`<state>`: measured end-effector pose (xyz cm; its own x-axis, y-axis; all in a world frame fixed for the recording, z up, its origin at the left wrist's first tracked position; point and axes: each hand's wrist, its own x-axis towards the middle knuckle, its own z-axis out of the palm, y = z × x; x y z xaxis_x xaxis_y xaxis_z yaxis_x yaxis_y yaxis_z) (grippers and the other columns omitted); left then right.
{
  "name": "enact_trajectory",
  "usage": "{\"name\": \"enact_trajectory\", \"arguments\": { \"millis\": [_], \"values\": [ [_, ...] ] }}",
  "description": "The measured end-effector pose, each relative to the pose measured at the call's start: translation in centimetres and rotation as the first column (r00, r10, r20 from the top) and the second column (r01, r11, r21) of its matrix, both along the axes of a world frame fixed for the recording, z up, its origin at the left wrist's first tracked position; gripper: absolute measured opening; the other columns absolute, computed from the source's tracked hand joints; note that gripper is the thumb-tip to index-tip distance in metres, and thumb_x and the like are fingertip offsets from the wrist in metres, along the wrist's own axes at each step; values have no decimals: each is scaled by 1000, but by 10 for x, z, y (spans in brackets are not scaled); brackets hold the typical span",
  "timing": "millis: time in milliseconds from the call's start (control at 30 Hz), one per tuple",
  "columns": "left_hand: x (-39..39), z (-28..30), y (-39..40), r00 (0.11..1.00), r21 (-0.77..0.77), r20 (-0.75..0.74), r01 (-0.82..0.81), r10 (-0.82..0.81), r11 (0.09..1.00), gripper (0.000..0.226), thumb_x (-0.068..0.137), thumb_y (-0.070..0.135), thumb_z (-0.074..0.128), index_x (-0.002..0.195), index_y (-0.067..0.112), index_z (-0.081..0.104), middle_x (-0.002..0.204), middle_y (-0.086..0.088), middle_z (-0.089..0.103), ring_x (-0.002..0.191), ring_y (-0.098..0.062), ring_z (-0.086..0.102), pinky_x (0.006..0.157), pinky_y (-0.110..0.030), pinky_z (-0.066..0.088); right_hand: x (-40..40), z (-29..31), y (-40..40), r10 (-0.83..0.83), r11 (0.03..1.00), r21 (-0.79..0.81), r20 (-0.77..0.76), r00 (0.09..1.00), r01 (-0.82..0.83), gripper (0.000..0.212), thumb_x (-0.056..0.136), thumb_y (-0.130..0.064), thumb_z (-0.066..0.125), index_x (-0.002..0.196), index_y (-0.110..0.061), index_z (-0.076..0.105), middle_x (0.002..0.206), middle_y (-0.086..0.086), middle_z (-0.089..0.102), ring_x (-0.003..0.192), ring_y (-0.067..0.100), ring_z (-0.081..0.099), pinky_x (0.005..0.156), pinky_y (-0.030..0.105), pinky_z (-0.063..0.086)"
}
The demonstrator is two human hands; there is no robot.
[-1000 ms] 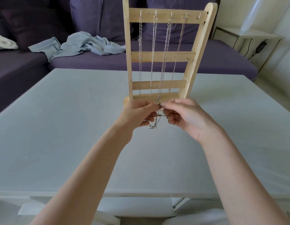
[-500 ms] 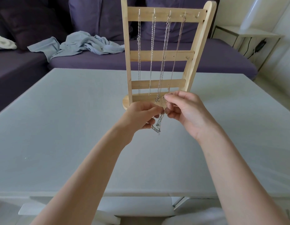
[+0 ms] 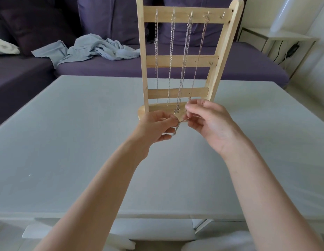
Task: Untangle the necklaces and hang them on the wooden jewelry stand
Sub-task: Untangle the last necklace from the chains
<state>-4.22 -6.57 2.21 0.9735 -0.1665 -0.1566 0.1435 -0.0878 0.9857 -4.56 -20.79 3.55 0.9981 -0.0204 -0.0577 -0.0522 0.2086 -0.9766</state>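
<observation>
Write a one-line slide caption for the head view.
Both hands, left and right, pinch a tangled silver chain before a wooden jewelry stand already hung with necklaces.

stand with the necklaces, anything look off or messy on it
Mostly tidy: chains hang straight from four top hooks of the stand. The far-right hook is bare. One chain sits bunched between the left hand and right hand, both pinching it near the base.

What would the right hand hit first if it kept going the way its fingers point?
Probably the left hand: the right hand's fingertips point left across a small gap bridged by the chain. Depth is unclear.
</observation>
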Motion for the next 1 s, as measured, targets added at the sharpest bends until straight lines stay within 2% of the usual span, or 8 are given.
{"name": "enact_trajectory", "arguments": {
  "millis": [167,300,400,533,700,800,900,1000],
  "values": [
    [1,-2,-1,998,-30,-11,-60,59,998,10,87,13,58,78,13,60,79,2,61,71,-6,61,58,-13,50,-2,2,0,20,1000,17,-26,999,-20,13,86,-4,60,77,-14,59,55,-4,57,56,11,57,49,18,40],
    [0,2,-3,999,-88,-9,-49,48,995,10,92,14,52,84,11,58,73,2,64,58,-5,61,52,-14,47,-1,2,1,51,999,-12,-31,998,-52,11,85,-3,60,79,-13,60,58,-2,57,51,9,53,51,19,37],
    [0,1,-4,998,-40,35,-59,61,997,8,91,12,52,84,12,56,67,2,63,51,-5,54,50,-13,45,-1,2,0,92,994,-56,-35,995,-94,12,85,-1,60,80,-12,61,63,-1,58,51,9,51,51,18,37],
    [3,0,-2,990,20,115,-83,80,996,10,91,7,52,82,11,55,59,2,57,46,-6,46,49,-17,41,-2,0,0,142,965,-210,-76,987,-155,9,82,-1,64,85,-9,64,67,0,60,55,8,51,53,17,40],
    [3,-1,1,959,189,283,-54,-1,980,18,91,7,53,76,18,53,52,4,56,40,-1,43,45,-14,37,-3,-4,3,120,931,-333,-115,986,-152,16,77,-1,68,87,-12,63,78,7,68,57,9,49,56,18,39],
    [3,-1,2,945,247,326,-52,-33,968,17,91,8,52,78,19,53,50,5,55,39,-1,44,46,-16,35,-2,-3,3,88,926,-359,-101,991,-119,19,73,1,70,84,-14,64,74,5,62,59,10,48,59,20,38],
    [2,-1,2,930,284,363,-46,-63,958,8,90,6,52,85,11,55,56,-6,54,38,-1,46,43,-11,33,-2,-2,3,118,920,-360,-123,985,-155,21,74,6,67,83,-12,63,70,5,58,57,11,47,56,21,37],
    [3,0,4,922,316,374,-29,-97,948,6,90,6,53,86,10,56,58,-7,55,39,-1,46,43,-11,33,-3,-2,3,116,916,-367,-141,983,-161,21,73,6,66,82,-13,62,71,5,60,59,12,47,56,21,37]
  ]
}}
